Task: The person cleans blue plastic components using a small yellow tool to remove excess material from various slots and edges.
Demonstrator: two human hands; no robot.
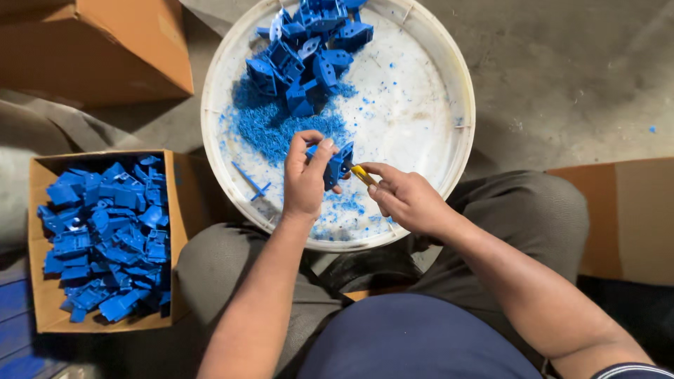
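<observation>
Roughly midway, it seems: the left hand (303,184) pinches a blue plastic part (337,165) over the white tray (435,140), the right hand (406,200) grips a yellow-handled tool (363,175) (blade hidden); the trayed pile (309,52) waits, the cardboard box (42,231) is nearly full.

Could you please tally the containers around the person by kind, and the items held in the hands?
White round tray: 1
Open box of blue parts: 1
Other cardboard boxes: 2
Blue part in left hand: 1
Yellow-handled tool in right hand: 1
Total: 6
</observation>
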